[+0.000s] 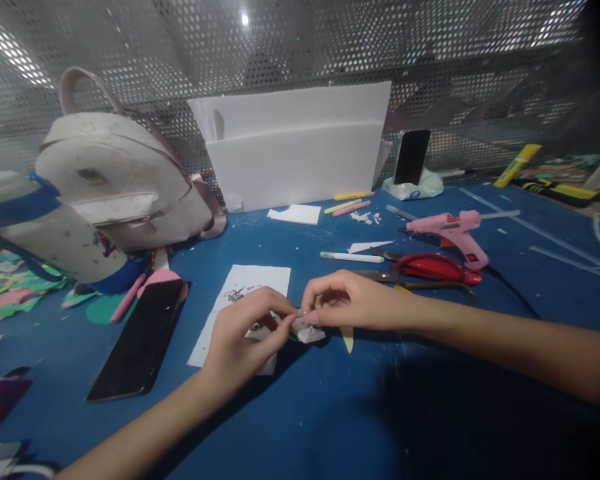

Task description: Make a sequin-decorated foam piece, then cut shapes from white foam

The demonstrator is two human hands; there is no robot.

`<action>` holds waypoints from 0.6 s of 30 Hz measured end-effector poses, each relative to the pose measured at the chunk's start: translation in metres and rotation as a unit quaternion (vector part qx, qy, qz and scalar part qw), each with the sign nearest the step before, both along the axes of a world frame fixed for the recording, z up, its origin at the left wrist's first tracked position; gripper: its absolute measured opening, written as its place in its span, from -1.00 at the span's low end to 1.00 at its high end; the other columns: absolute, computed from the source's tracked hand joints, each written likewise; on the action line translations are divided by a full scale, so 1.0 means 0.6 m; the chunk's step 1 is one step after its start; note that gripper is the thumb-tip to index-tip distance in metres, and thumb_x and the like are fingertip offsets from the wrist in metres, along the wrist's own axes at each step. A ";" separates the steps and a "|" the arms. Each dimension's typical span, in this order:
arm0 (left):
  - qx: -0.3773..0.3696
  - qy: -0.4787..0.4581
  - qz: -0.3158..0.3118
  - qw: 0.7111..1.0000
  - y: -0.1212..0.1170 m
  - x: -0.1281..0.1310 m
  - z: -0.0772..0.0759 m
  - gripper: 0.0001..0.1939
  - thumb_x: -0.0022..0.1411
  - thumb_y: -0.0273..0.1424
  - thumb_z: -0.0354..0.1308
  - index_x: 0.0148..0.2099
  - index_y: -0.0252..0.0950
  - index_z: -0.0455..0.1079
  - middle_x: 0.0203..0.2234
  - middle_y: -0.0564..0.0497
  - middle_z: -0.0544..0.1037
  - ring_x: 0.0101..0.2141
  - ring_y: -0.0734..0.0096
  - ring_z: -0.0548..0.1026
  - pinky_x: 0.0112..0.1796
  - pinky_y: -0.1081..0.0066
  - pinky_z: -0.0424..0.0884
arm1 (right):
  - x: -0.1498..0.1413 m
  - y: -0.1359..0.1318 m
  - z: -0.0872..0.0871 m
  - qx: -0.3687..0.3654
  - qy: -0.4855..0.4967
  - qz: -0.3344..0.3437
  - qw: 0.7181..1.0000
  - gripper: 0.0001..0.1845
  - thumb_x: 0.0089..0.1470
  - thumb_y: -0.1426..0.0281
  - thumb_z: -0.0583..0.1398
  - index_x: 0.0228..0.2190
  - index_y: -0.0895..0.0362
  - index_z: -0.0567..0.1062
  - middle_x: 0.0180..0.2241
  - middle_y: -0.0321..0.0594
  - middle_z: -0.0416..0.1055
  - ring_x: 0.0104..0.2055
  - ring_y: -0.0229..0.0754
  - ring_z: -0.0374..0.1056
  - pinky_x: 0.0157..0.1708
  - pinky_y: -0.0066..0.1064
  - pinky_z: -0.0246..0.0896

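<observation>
White, the small piece [311, 335] sits between the left hand [245, 328] and right hand [347, 300], just beside the paper [257, 275]; from my end I judge it light and fragile, best taken by its edges. Both hands pinch it near the top, thumbs and fingertips nearly together

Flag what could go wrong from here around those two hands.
The left hand, over the white paper, could brush away the tiny bits lying there. The right forearm might snag the black cord of the pink glue gun. The small white item pinched between left and right hand could slip.
</observation>
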State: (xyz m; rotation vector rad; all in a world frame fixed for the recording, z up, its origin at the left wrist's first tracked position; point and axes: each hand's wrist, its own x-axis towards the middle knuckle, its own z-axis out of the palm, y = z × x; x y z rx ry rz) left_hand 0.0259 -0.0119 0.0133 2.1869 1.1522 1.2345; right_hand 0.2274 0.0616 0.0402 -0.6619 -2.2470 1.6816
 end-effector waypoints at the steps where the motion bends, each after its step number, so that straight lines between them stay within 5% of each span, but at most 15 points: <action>1: 0.043 0.029 -0.003 0.999 0.001 -0.003 -0.002 -0.89 0.21 -0.61 0.15 -0.28 -0.31 0.40 -0.42 -0.01 0.52 -0.37 0.44 0.49 -0.40 0.50 0.43 | -0.001 0.001 0.000 -0.007 -0.001 -0.002 1.000 -0.80 0.10 0.29 0.23 -0.34 0.20 0.48 -0.40 -0.25 0.42 -0.41 -0.35 0.29 -0.41 -0.50 0.16; 7: 0.235 0.199 -0.005 0.952 0.001 -0.023 -0.008 -0.83 0.26 -0.59 0.09 -0.11 -0.35 0.39 -0.28 -0.11 0.55 -0.29 0.36 0.54 -0.28 0.44 0.48 | -0.004 -0.001 0.004 -0.027 -0.011 -0.016 0.999 -0.89 0.09 0.39 0.22 -0.38 0.20 0.50 -0.43 -0.27 0.43 -0.39 -0.33 0.31 -0.38 -0.51 0.17; 18: 0.355 0.350 -0.041 0.866 0.003 -0.026 0.027 -0.75 0.34 -0.55 -0.13 -0.18 -0.43 0.40 -0.40 -0.21 0.56 -0.42 0.21 0.55 -0.45 0.32 0.50 | -0.004 -0.004 0.002 -0.053 0.026 0.013 0.998 -0.85 0.12 0.42 0.18 -0.38 0.23 0.54 -0.36 -0.19 0.51 -0.29 -0.30 0.42 -0.21 -0.44 0.29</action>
